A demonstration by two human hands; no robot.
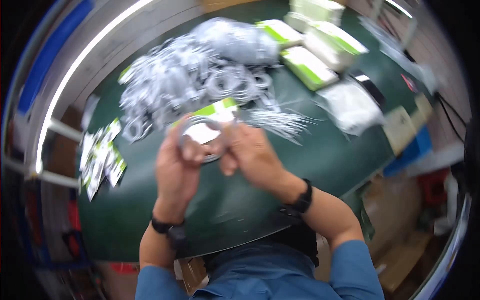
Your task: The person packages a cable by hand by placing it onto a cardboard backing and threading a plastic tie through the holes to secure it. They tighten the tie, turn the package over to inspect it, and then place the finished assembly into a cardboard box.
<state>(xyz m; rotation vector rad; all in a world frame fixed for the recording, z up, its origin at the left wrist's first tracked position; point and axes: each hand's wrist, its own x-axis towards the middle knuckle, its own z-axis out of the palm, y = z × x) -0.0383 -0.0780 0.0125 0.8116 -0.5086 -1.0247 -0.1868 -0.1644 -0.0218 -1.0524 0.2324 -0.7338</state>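
Green surface [320, 155], coil [202, 120] up in hand

Grey coil's above surface, on near side of pile [170, 75]. L hand [175, 162] has it: grip curled round left edge. R hand [257, 155] at right edge; blur, can't tell if that grip's closed. Prob. light, bendy, bit springy; best hold = rim, turns pinched tog.

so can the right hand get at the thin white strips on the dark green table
Probably yes: the white strips lie just beyond the right hand, nothing apparent between, though it seems occupied with the coiled grey cable.
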